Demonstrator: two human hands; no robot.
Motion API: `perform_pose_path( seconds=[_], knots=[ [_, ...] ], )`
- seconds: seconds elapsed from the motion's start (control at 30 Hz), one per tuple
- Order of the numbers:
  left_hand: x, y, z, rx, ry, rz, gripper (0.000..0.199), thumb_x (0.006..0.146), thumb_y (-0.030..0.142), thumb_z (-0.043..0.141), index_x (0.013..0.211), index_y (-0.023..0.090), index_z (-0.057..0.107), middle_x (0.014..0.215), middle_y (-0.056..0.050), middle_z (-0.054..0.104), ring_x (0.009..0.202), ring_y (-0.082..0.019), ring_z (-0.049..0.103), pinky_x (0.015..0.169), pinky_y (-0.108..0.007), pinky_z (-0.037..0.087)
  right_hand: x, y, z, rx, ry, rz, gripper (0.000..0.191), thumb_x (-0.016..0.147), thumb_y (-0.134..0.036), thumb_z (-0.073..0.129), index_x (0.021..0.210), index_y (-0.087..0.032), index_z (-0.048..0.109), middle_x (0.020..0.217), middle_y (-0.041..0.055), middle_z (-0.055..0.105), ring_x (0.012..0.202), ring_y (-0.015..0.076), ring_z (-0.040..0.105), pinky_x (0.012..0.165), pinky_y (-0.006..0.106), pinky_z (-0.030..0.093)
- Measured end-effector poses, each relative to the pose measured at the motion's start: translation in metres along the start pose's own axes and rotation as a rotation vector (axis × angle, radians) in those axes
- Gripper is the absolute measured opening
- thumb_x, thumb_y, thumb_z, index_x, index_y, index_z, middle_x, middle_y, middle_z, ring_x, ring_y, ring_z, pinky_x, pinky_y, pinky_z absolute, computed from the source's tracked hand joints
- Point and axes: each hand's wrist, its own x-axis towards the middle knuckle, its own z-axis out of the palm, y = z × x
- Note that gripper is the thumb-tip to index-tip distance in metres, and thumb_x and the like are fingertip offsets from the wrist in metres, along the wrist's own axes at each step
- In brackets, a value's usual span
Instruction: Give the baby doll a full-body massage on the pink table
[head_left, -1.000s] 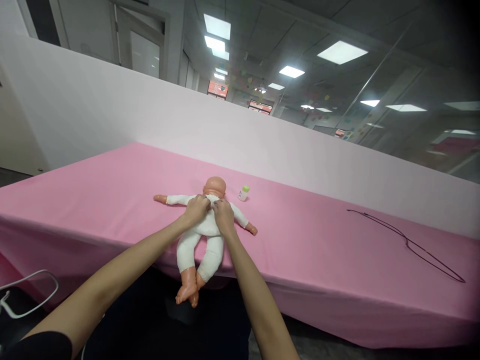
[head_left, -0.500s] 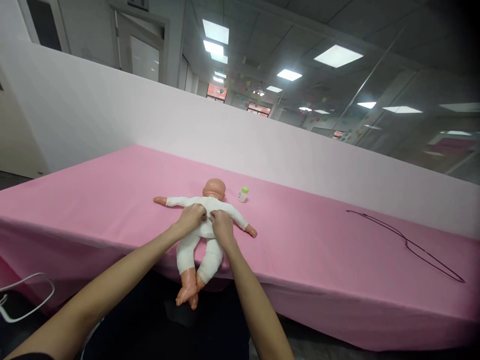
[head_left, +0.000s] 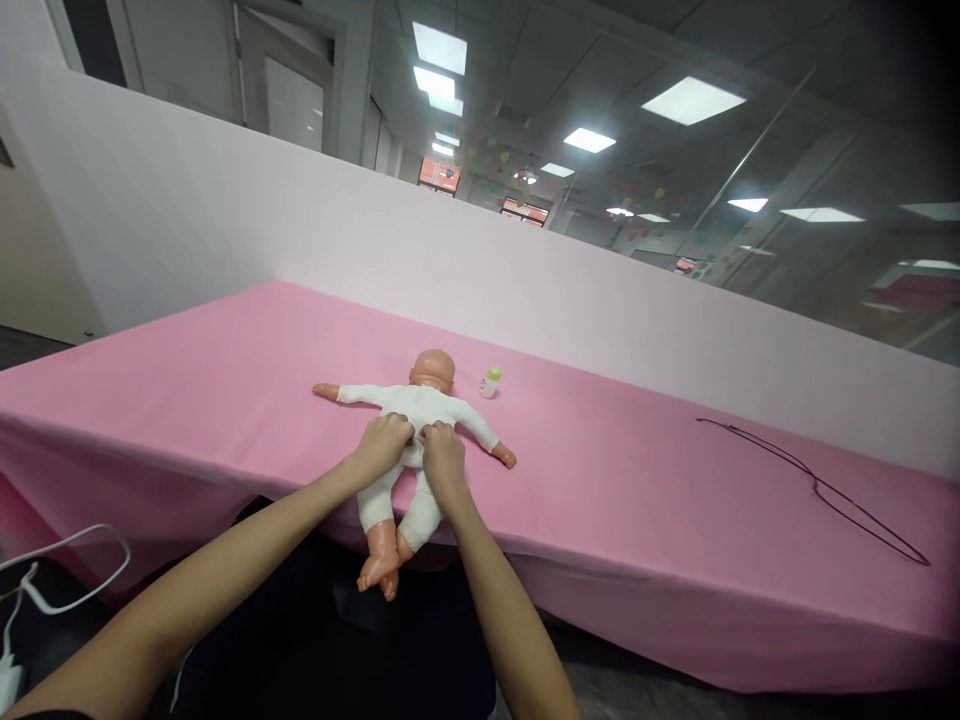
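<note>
A baby doll [head_left: 421,404] in a white cloth suit lies face down, head away from me and arms spread wide. Its bare lower legs hang over the near table edge with the feet crossed. On the left side of its lower back rests my left hand [head_left: 384,442], fingers curled in and closed on the white cloth body. My right hand [head_left: 444,455] is closed the same way just to the right, knuckles up. A narrow gap separates the two hands. The fingertips are mostly hidden, so how much cloth they pinch is unclear.
A small bottle with a green cap [head_left: 490,382] stands right of the doll's head. A thin dark looped cord [head_left: 814,482] lies at the right on the pink-covered table [head_left: 615,480]. Behind rises a white partition [head_left: 600,300]. A white cable [head_left: 112,575] hangs at lower left.
Both hands have slid slightly down the doll's back toward its legs, still closed. The whole view has shifted a little; the bottle and cord stay in place.
</note>
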Motion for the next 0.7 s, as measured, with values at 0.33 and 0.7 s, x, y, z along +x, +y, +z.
perform_pose_path(
  seconds=[0.33, 0.7],
  knots=[
    [-0.024, 0.000, -0.004, -0.020, -0.026, -0.005, 0.030, 0.096, 0.047, 0.061, 0.094, 0.022, 0.077, 0.086, -0.015, 0.067, 0.088, -0.034, 0.065, 0.080, -0.043, 0.051, -0.035, -0.005, -0.006, -0.017, 0.014, -0.055, 0.025, 0.103, -0.017, 0.050, 0.096, -0.021, 0.073, 0.103, 0.0093, 0.071, 0.099, 0.0252, 0.063, 0.080, 0.032, 0.045],
    [-0.016, 0.006, -0.025, -0.076, -0.057, 0.010, 0.027, 0.098, 0.041, 0.061, 0.083, 0.021, 0.075, 0.089, -0.012, 0.073, 0.085, -0.029, 0.067, 0.079, -0.037, 0.049, -0.026, 0.045, 0.018, 0.740, 0.234, 0.095, 0.028, 0.094, -0.034, 0.061, 0.113, -0.016, 0.073, 0.119, 0.0146, 0.073, 0.108, 0.0262, 0.068, 0.095, 0.037, 0.054]
  ],
)
